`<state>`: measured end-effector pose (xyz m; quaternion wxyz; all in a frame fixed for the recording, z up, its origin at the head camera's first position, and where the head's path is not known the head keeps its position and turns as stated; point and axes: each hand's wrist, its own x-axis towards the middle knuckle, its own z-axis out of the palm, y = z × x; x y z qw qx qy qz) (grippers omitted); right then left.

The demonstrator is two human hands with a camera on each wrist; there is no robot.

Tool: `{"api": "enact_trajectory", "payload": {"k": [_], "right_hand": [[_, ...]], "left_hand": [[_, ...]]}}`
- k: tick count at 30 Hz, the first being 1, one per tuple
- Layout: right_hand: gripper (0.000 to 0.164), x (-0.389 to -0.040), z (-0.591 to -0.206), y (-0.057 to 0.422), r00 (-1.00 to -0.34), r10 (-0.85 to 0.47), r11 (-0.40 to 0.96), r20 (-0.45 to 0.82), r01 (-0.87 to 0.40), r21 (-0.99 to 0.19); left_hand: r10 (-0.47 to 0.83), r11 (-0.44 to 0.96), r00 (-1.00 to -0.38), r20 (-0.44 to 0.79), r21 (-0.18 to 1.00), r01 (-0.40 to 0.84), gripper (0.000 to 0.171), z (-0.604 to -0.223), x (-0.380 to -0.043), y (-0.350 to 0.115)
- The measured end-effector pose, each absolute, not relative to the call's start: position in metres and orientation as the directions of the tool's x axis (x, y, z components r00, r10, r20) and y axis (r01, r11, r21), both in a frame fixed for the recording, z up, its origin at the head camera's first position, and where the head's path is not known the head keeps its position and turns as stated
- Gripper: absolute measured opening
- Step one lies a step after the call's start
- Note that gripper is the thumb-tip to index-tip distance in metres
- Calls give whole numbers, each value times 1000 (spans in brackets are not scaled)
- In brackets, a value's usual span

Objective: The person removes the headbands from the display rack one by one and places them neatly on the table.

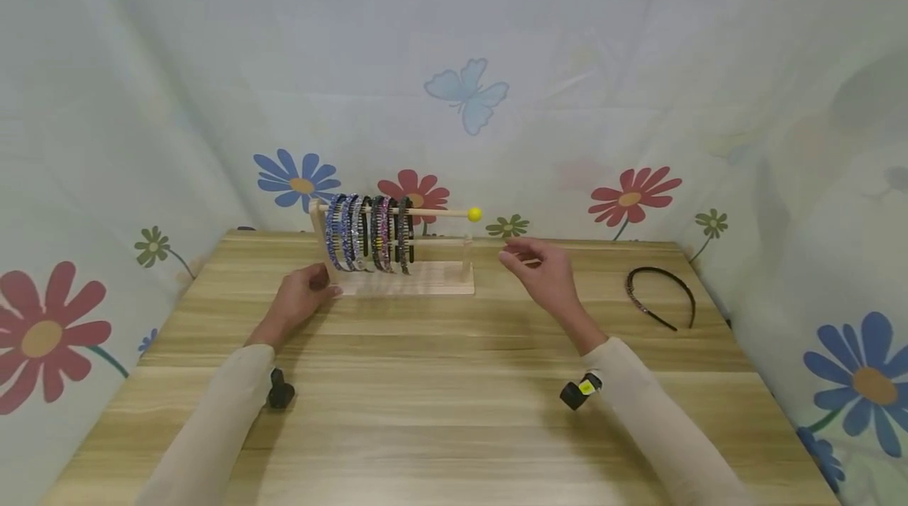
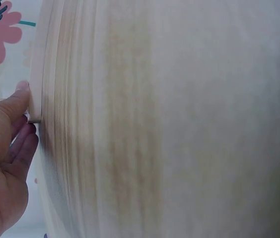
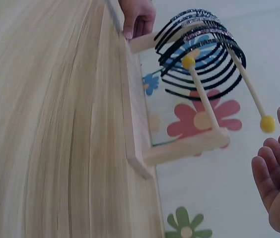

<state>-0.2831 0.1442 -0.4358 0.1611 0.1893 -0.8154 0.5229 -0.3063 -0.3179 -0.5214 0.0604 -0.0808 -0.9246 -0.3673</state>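
Observation:
A wooden headband rack (image 1: 426,279) stands toward the back of the table, its upper rod carrying several glittery headbands (image 1: 379,236) bunched at the left. My left hand (image 1: 301,297) is at the left end of the base; in the left wrist view its thumb lies on one face of the base end (image 2: 36,96) and its fingers on the other. My right hand (image 1: 546,273) hovers to the right of the rack, fingers loosely bent around nothing. In the right wrist view it is close to the yellow ball (image 3: 267,124) on the rod's tip.
One dark headband (image 1: 634,297) with a beaded section lies on the right side of the wooden table (image 1: 426,411). A cloth backdrop (image 1: 369,80) printed with flowers and a butterfly hangs behind and at both sides. Black cameras are strapped to both wrists.

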Motion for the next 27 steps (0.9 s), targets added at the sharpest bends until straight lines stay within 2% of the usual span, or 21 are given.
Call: {"api": "enact_trajectory", "payload": {"k": [12, 27], "right_hand": [[32, -287, -437, 89, -862, -182, 294, 473, -507, -810], [35, -292, -443, 30, -869, -268, 283, 415, -483, -829]], "left_hand": [[98, 724, -982, 163, 665, 182, 55, -520, -306, -317], [93, 720, -982, 164, 671, 180, 53, -520, -305, -318]]}}
